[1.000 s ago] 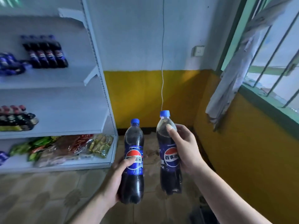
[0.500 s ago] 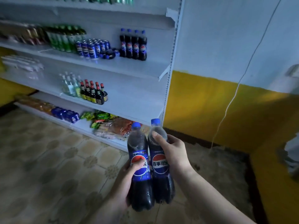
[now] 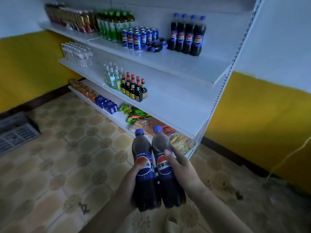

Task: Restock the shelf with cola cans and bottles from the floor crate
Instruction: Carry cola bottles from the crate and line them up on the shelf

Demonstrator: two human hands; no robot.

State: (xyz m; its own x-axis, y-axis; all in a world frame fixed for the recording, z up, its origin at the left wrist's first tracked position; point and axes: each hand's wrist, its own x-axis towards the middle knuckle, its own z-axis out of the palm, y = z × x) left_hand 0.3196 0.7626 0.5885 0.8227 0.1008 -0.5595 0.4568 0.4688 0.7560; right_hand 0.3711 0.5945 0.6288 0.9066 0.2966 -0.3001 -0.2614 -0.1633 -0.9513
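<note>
Two cola bottles with blue caps are held upright, side by side and touching, low in the middle of the view above the tiled floor (image 3: 70,165). The left bottle (image 3: 147,174) is gripped by the left hand (image 3: 130,179), whose fingers are curled round its lower body while the thumb is laid across the label. The right bottle (image 3: 162,169) is gripped by the right hand (image 3: 183,170); its thumb is pressed on the front at the top of the label, and its fingers are wrapped behind the bottle, out of sight.

Beyond the hands a white shelf unit (image 3: 185,66) is seen at a slant. On its upper board four more cola bottles (image 3: 186,36) are stood in a row. Just to their left some small dark bottles (image 3: 155,46) are laid on their sides, and next to these a block of blue cola cans (image 3: 139,37) is set. Further left, green bottles (image 3: 114,24) and gold and red cans (image 3: 75,19) are lined up.

On the middle board, dark sauce bottles (image 3: 134,88) with red caps are grouped beside clear bottles (image 3: 111,78), with a pack of white bottles (image 3: 77,54) well to the left. On the bottom board, snack bags (image 3: 139,115) are piled just behind the held bottles, with blue packs (image 3: 106,104) and orange packs (image 3: 84,91) further along.

A grey gridded object (image 3: 15,132) is seen on the floor at the left edge; whether it is the crate cannot be told.
</note>
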